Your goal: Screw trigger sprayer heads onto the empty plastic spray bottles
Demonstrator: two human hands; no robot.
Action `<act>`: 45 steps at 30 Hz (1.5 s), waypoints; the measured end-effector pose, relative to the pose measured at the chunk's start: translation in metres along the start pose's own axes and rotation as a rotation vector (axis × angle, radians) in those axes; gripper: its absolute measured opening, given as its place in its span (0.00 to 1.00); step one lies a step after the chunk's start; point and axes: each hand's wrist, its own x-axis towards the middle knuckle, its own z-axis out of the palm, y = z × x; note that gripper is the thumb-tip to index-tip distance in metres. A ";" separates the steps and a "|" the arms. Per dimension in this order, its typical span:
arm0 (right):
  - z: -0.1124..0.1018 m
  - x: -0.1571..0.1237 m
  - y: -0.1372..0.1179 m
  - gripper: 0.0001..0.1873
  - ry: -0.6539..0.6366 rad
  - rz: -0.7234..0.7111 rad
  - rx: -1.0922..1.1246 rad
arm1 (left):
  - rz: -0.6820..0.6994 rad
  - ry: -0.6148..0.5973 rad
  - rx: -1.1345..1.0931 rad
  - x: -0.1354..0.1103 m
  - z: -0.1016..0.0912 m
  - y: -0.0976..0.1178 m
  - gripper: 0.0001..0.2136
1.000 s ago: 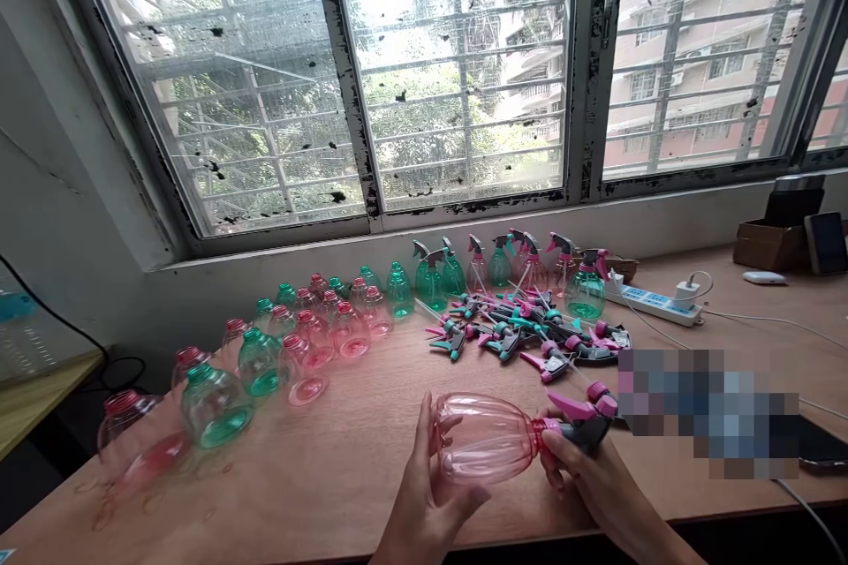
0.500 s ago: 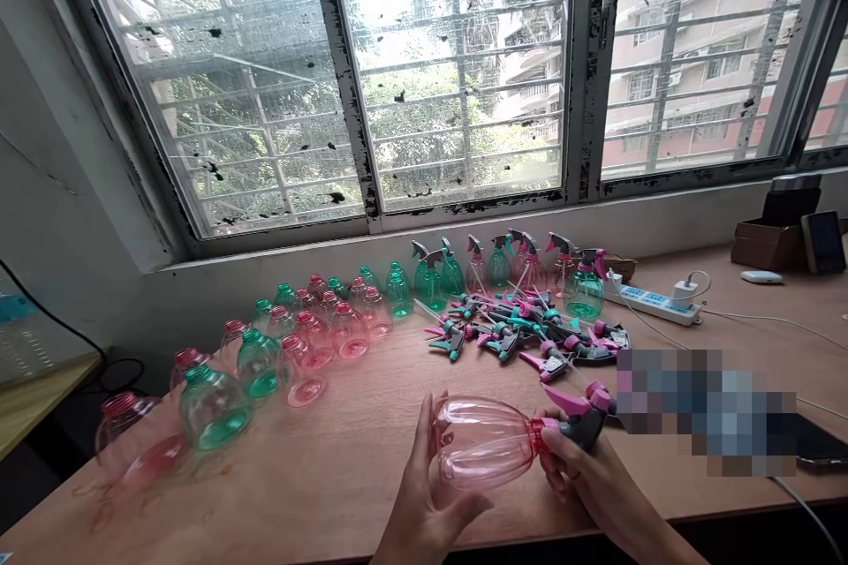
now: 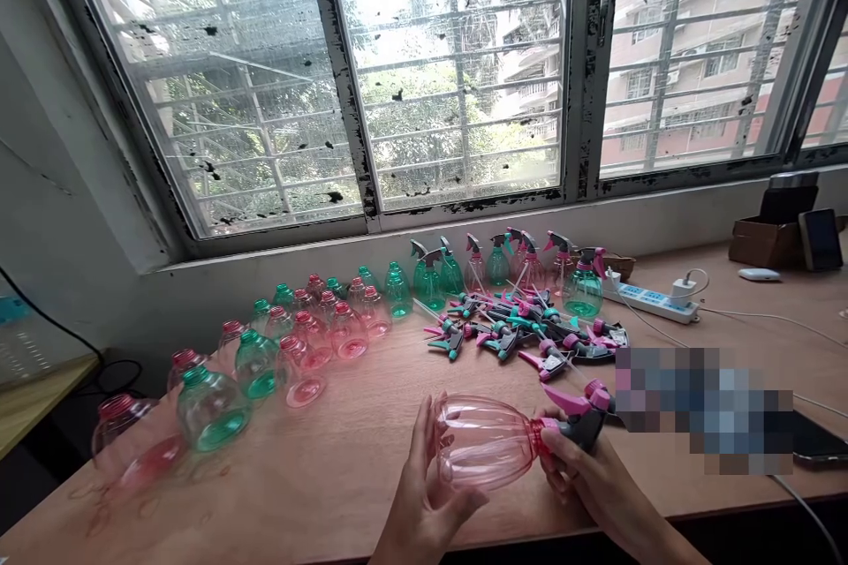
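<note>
Little has shifted since the earlier frames: the bottle (image 3: pixel 487 441) stays horizontal just above the surface (image 3: pixel 344 477). Left hand (image 3: pixel 424 494) cups its base, fingers upright; right hand (image 3: pixel 576 472) grips the neck beneath the sprayer (image 3: pixel 578 415).

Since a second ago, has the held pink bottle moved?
No. The pink bottle lies just as close to the pile of spray heads.

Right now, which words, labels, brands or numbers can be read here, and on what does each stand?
None can be read.
The pink bottle and its spray head show no label.
The power strip and the cardboard box are too small to read.
The pixelated patch hides what lies there.
</note>
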 end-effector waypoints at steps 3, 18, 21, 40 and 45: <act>0.001 0.000 -0.002 0.20 -0.004 0.026 0.009 | -0.031 -0.025 0.012 0.000 0.000 0.003 0.46; 0.000 0.001 0.000 0.19 0.004 0.018 0.000 | 0.090 -0.023 0.162 0.002 -0.003 -0.005 0.46; 0.000 0.002 -0.001 0.19 0.015 0.034 0.025 | 0.156 0.046 0.277 0.002 -0.001 -0.007 0.41; 0.000 0.002 0.000 0.20 0.013 0.034 0.012 | 0.092 0.040 0.123 0.002 -0.002 -0.017 0.46; 0.001 0.001 0.000 0.22 -0.032 0.014 -0.021 | 0.087 0.048 0.059 0.003 -0.004 -0.017 0.51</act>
